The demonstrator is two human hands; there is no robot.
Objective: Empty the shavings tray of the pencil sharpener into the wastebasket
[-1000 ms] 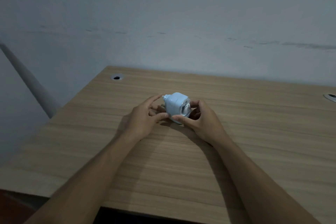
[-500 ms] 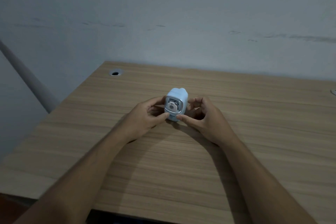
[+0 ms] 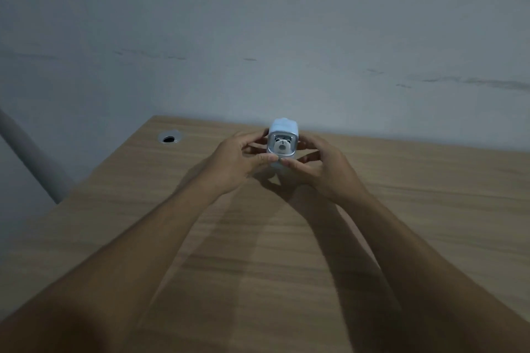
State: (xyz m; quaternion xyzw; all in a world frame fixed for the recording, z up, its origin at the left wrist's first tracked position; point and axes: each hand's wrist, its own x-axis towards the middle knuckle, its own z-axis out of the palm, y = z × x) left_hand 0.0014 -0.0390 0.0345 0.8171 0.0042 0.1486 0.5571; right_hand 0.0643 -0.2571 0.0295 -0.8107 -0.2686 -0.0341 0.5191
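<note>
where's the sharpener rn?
Head view, centre: the pencil sharpener is held upright between the left hand and right hand, above the desk near its far edge.

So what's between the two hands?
The sharpener, pale blue with a little bear on its front. In the head view, the left hand and right hand hold it from either side above the desk.
</note>
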